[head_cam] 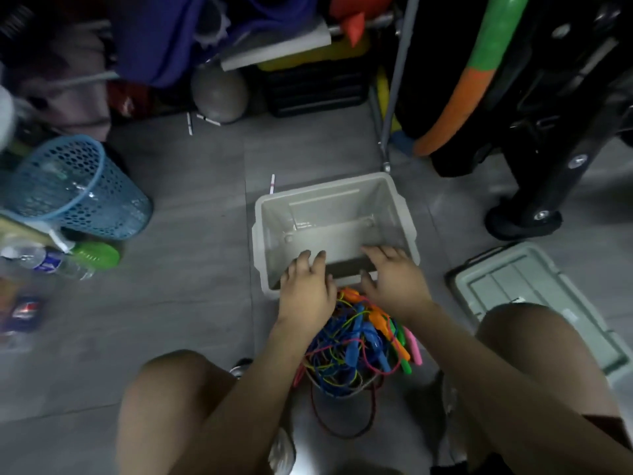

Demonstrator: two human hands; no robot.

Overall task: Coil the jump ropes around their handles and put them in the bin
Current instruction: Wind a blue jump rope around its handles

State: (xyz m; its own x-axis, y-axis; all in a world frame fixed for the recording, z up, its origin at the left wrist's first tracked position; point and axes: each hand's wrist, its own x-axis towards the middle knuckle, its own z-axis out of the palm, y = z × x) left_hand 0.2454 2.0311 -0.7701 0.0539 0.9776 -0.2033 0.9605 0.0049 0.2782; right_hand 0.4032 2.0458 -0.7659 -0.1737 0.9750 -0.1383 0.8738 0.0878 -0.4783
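Both hands rest spread on the bin's (334, 214) near rim, left hand (306, 286) and right hand (394, 279) apart, gripping nothing; the tangled jump ropes (356, 341) lie just behind them, nearer the person.

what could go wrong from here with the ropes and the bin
1. The jump ropes lie in one tangled heap, so pulling one free may drag others out.
2. Both hands, left and right, rest on the grey bin's near rim; leaning there might tip it.
3. A red rope loop trails on the floor, a likely snag.
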